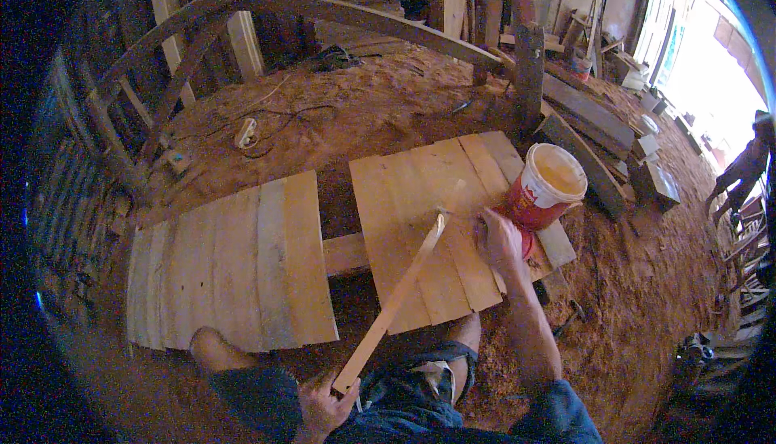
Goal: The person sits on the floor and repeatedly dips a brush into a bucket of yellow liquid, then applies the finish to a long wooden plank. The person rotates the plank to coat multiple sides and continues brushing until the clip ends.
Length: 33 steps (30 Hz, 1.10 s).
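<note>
My left hand [323, 405] is closed round the lower end of a long, narrow wooden slat [388, 308]. Pale, shiny stuff coats the slat's far tip, which is over the right-hand group of planks [404, 201]. Over those same planks, my right hand [503, 243] has its fingers curled in; whatever they may hold is hidden. Just beyond that hand stands a red and white plastic bucket [540, 203], with yellowish stuff inside. Something red [527, 244] shows between the bucket and my right wrist, too covered to name.
A second group of planks [218, 266] lies to the left, across a gap. A curved timber frame [388, 27] spans the far side. A power strip [246, 133] and cord lie on the dirt. Boards [586, 112] and a hammer [571, 316] are right. A person [748, 165] is at the far right.
</note>
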{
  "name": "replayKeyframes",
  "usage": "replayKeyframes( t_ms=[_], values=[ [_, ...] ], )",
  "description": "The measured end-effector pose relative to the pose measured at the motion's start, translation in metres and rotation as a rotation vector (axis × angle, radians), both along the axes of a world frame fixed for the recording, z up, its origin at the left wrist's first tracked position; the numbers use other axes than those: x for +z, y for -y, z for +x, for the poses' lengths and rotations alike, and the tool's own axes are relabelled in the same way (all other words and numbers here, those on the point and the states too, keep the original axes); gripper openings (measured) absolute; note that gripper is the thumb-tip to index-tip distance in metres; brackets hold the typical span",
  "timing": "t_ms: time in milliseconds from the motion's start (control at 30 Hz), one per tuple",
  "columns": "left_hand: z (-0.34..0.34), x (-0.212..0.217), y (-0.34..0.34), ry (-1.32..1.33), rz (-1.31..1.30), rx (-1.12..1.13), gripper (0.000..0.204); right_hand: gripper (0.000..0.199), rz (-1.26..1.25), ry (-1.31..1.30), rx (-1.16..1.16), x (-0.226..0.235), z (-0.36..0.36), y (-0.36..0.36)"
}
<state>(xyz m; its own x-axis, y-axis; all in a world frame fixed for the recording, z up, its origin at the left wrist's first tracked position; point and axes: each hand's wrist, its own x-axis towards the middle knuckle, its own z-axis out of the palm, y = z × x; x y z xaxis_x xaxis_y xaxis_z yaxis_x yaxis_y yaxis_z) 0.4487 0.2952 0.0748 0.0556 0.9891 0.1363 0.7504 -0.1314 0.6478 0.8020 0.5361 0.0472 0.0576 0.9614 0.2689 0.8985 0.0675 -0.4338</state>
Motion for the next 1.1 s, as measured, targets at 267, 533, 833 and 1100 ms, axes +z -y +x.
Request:
replayKeyframes(
  t_ms=[267, 533, 833, 1100],
  values=[
    [-0.001, 0.001, -0.001, -0.044, -0.008, 0.016, 0.031, 0.011, 0.095, -0.319, 0.174, -0.065, 0.023, -0.032],
    [-0.006, -0.004, -0.002, -0.045, 0.033, 0.017, 0.034, 0.013, 0.038, -0.412, 0.142, -0.064, -0.028, 0.055],
    [-0.007, -0.003, -0.003, -0.085, 0.006, 0.012, 0.038, 0.016, 0.216, -0.038, 0.130, -0.039, -0.064, 0.101],
    [-0.003, 0.009, -0.010, 0.035, 0.032, 0.005, 0.033, 0.012, 0.211, -0.122, -0.038, -0.052, -0.007, -0.021]
  ],
)
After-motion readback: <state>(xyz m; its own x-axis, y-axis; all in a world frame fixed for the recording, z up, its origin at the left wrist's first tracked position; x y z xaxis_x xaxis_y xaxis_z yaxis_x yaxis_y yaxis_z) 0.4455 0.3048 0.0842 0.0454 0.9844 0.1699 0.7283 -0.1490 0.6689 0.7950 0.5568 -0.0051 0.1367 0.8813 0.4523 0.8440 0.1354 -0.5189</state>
